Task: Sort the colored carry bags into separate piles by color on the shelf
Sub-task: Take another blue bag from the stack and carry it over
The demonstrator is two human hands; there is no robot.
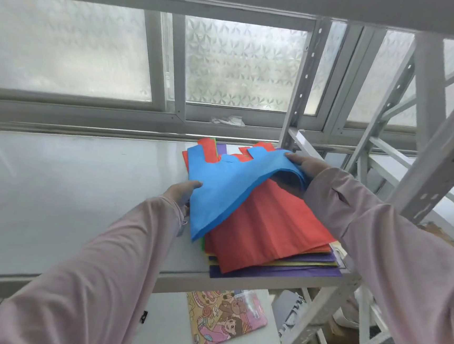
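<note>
The left hand's (181,192) fingers (196,184) pinch the near left edge of a blue carry bag (235,183), while the right hand (304,165) grips its far right edge, lifting that side. The bag arches over a red bag (270,230) topping a stack with purple and yellow layers (294,268) at the shelf's (67,199) right end.

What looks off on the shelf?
The stack is still mixed: red, purple, yellow and green layers, edges fanned unevenly. Both hands, left and right, lift the blue bag. A crumpled scrap sits on the sill.
</note>
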